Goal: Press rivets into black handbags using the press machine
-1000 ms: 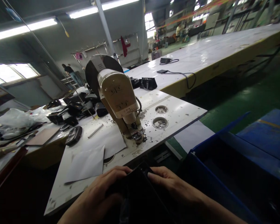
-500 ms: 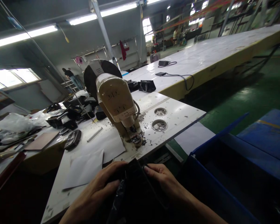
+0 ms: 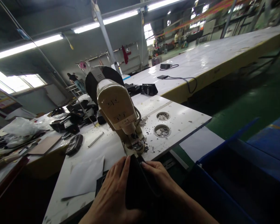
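Factory workshop | white surface (image 3: 184,123) | beige press (image 3: 115,104) centre frame | left hand (image 3: 113,194), right hand (image 3: 160,177) together, clamped on black piece (image 3: 140,183) | blue bin (image 3: 214,186) lower right

machine head (image 3: 114,104): dark marked characters on beige casting, centre of frame, not legible
wheel label (image 3: 97,74): white, top of machine, text unreadable
wall poster (image 3: 0,101): left edge, print too small to read

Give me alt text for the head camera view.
The left hand and right hand hold a black item in front of a cream-coloured bench press on a white worktable strewn with scraps. A blue bin sits to the right.
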Demonstrator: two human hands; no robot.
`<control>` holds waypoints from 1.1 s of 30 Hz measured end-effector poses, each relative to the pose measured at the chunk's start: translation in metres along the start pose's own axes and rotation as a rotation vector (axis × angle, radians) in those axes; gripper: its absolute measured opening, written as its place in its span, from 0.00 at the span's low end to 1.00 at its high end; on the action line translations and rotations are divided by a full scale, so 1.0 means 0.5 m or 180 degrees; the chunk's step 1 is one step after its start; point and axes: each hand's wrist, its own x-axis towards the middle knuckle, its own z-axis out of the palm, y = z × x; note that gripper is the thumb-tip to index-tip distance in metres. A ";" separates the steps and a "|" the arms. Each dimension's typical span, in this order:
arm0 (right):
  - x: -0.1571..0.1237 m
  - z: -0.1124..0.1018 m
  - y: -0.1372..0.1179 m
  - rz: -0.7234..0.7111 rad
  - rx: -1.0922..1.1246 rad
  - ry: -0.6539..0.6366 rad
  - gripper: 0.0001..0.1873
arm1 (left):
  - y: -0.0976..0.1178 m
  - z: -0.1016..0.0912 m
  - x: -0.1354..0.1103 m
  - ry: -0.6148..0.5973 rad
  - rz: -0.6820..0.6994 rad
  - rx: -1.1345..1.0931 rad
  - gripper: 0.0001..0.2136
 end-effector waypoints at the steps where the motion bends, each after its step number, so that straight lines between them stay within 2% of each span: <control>1: 0.005 -0.001 -0.004 0.0011 0.0006 0.0000 0.27 | -0.003 -0.002 0.007 -0.0014 -0.0015 -0.0008 0.66; 5: 0.022 -0.006 -0.019 0.0035 0.0036 0.0023 0.25 | -0.014 -0.021 0.038 -0.0073 -0.0155 -0.0192 0.62; 10: 0.046 -0.023 -0.021 0.0118 -0.0012 -0.0115 0.27 | -0.030 -0.022 0.074 -0.0048 -0.0184 -0.0843 0.67; 12: 0.059 -0.033 -0.016 0.0130 -0.0027 -0.0174 0.28 | -0.040 -0.022 0.090 0.0015 -0.0277 -0.1146 0.60; 15: 0.077 -0.046 -0.009 0.0166 -0.0062 -0.0171 0.29 | -0.054 -0.030 0.121 0.0099 -0.0462 -0.1542 0.33; 17: 0.088 -0.051 -0.009 0.0150 -0.0027 -0.0184 0.28 | -0.065 -0.036 0.145 0.0056 -0.0534 -0.1655 0.22; 19: 0.095 -0.054 -0.011 0.0131 0.0011 -0.0192 0.28 | -0.078 -0.038 0.166 -0.0006 -0.0603 -0.1746 0.18; 22: 0.102 -0.056 -0.018 0.0126 0.0045 -0.0212 0.28 | -0.097 -0.032 0.188 -0.0183 -0.0850 -0.2097 0.20; 25: 0.104 -0.056 -0.023 0.0158 0.0054 -0.0142 0.30 | -0.103 -0.028 0.200 -0.0261 -0.0874 -0.2314 0.20; 33: 0.127 -0.058 -0.031 0.0233 0.0271 0.0231 0.30 | -0.057 -0.032 0.222 0.0633 -0.0698 -0.1840 0.08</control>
